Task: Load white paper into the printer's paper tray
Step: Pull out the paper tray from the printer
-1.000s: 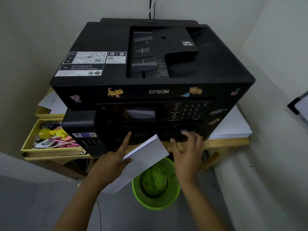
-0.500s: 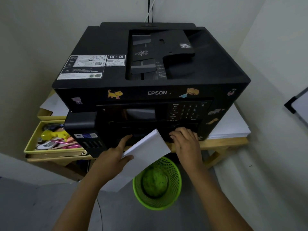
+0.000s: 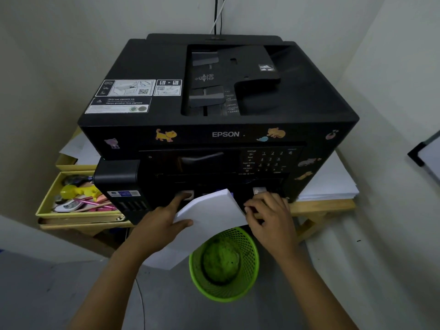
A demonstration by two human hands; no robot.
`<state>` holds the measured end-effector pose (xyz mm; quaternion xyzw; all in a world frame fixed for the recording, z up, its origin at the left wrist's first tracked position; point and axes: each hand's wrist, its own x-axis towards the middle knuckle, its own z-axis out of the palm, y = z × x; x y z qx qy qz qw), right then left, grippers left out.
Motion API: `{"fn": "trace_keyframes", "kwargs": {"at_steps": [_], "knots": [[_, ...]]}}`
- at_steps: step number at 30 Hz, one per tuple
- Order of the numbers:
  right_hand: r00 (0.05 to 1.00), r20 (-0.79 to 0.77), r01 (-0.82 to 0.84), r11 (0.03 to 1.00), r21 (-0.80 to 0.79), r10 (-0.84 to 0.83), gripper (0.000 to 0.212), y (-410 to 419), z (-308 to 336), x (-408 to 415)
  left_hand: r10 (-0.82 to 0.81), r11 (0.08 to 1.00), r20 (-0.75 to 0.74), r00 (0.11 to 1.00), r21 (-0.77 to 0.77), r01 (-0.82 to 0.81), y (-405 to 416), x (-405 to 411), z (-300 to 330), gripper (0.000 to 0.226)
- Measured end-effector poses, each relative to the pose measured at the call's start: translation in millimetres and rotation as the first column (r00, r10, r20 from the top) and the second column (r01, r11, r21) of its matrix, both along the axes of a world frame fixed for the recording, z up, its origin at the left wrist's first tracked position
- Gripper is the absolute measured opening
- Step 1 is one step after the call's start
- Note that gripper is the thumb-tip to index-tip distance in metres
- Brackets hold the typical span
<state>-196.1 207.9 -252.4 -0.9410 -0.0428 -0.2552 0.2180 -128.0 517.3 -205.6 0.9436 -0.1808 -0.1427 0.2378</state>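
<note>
My left hand (image 3: pixel 159 220) pinches the white paper stack (image 3: pixel 209 220); my right hand (image 3: pixel 269 215), fingers curled, grips the Epson printer (image 3: pixel 226 134)'s lower front.

A green mesh wastebasket (image 3: pixel 223 264) was placed on the grey floor at six o'clock, with something green crumpled inside it. At nine o'clock a yellow tray (image 3: pixel 51 201) was filled with pens and small colourful items, and it was set on a wooden table (image 3: pixel 321 206). Two cables (image 3: pixel 218 14), one black and one white, were run up the wall at twelve o'clock.
</note>
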Motion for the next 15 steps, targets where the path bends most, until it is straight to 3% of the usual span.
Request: {"fn": "trace_keyframes", "kwargs": {"at_steps": [5, 15], "knots": [[0.986, -0.166, -0.006, 0.997, 0.076, 0.019, 0.052, -10.1, 2.6, 5.6, 0.000, 1.000, 0.030, 1.000, 0.021, 0.000, -5.2, 6.5, 3.3, 0.053], [0.992, -0.124, -0.018, 1.000, 0.018, 0.020, 0.044, -12.4, -5.0, 5.0, 0.061, 0.998, -0.017, 0.998, -0.023, -0.062, -9.2, 1.3, 5.7, 0.048]]}}
